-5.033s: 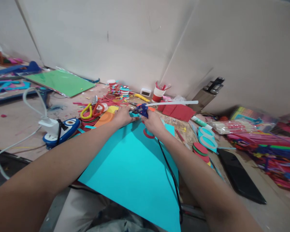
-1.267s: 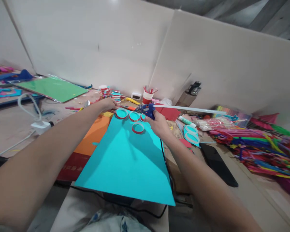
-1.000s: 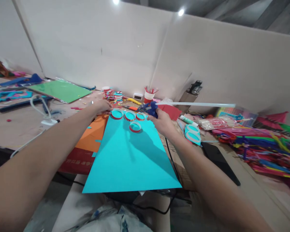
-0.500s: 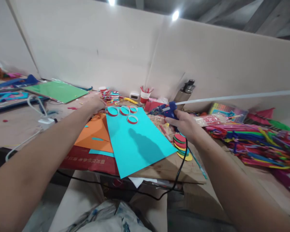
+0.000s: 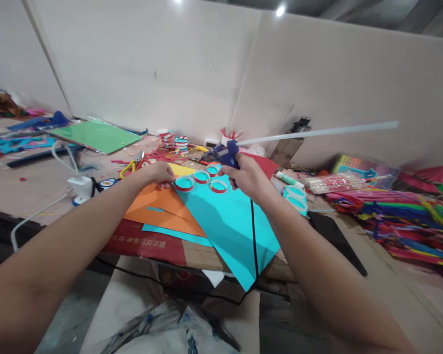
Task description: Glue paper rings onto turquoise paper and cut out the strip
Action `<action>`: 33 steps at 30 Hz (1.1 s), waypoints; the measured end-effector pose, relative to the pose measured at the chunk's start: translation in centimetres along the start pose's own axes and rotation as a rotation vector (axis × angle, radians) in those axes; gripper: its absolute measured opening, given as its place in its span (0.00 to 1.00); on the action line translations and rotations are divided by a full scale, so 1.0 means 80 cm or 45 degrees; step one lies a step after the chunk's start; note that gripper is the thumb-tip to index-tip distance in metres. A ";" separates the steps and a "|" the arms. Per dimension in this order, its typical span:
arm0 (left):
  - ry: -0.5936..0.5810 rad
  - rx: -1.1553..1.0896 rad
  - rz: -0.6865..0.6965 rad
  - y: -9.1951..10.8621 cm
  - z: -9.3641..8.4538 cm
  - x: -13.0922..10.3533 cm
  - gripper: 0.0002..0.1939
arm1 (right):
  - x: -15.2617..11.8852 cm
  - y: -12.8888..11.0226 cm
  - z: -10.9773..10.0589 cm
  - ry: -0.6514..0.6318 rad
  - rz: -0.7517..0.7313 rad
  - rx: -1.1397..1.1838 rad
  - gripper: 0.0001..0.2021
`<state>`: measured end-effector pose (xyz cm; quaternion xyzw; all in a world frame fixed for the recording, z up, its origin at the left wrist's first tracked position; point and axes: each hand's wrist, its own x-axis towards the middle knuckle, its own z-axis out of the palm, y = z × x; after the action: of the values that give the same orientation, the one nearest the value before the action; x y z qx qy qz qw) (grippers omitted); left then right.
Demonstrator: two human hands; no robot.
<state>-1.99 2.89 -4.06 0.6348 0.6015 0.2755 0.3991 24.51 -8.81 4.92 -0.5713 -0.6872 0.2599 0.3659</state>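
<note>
My right hand [image 5: 245, 177] is wrapped around a blue glue gun [image 5: 229, 153]. A long translucent glue stick [image 5: 317, 132] sticks out of its back, and a black cord [image 5: 254, 236] hangs below. Beneath the gun, several red-and-white paper rings [image 5: 218, 187] stand on a turquoise sheet [image 5: 236, 221]. My left hand [image 5: 161, 173] is closed, its fingertips beside the leftmost ring [image 5: 184, 184], near the sheet's corner; what they hold, if anything, is hidden. Orange paper [image 5: 158, 204] lies under the left hand and a yellow sheet [image 5: 180, 169] just behind it.
Yellow-handled scissors [image 5: 127, 169] and a white plug adapter [image 5: 80, 188] lie left. On the right are turquoise rings [image 5: 296, 199], a glue tube [image 5: 288, 180], a black phone-like slab [image 5: 337, 241] and many pipe cleaners [image 5: 391, 211]. A green sheet [image 5: 96, 135] lies back left.
My right hand and the glue gun have moved left, over the rings. The turquoise sheet is turned. The coloured discs no longer show; scissors, turquoise rings and the black slab now do.
</note>
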 end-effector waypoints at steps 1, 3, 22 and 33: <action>-0.021 0.104 -0.029 0.001 -0.004 0.001 0.12 | 0.002 0.002 0.005 -0.012 0.017 -0.049 0.05; 0.011 0.328 -0.007 0.006 -0.009 0.004 0.15 | 0.006 0.006 0.013 -0.025 0.056 -0.123 0.06; -0.266 -0.118 0.648 -0.031 0.024 0.012 0.26 | 0.018 0.010 0.037 -0.046 0.200 -0.209 0.04; -0.246 -0.038 0.588 -0.022 0.025 0.000 0.25 | -0.032 -0.043 -0.064 -0.439 0.312 -0.001 0.15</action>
<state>-1.29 2.45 -6.61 0.7729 0.3955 0.3061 0.3905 26.72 -12.32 10.14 -0.5977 -0.6651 0.3963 0.2083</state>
